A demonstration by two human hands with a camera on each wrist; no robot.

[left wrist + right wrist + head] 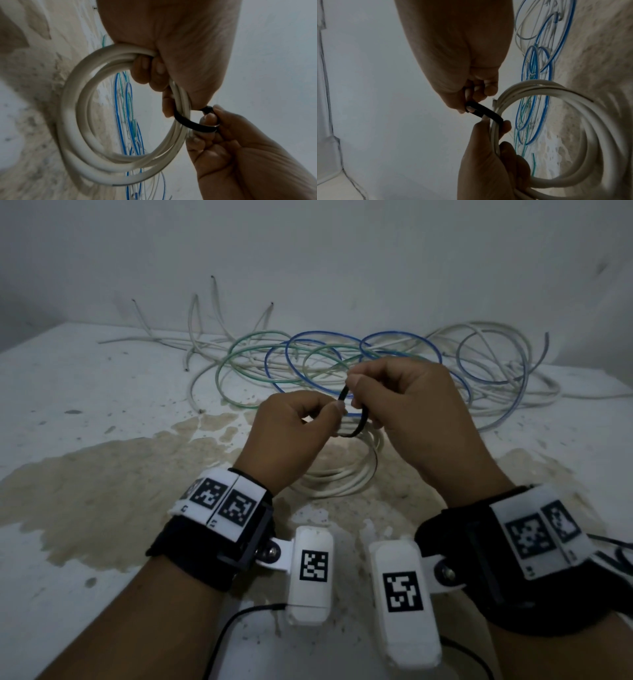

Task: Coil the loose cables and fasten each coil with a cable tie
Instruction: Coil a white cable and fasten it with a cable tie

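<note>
My left hand (308,422) grips a coil of white cable (342,477) at its top, fingers curled round the bundled turns (147,70). The coil (72,121) hangs below the hand, over the table. A black cable tie (359,422) is looped round the bundle just beside my left fingers. My right hand (394,398) pinches the tie (188,123) between thumb and fingertips. In the right wrist view the black tie (481,109) runs from my right fingertips (469,106) to the coil (573,97).
Loose blue cable loops (329,337), green cable (239,354) and white cables (496,344) lie tangled at the back of the white table, against the wall. A large brown stain (102,491) covers the table below my hands.
</note>
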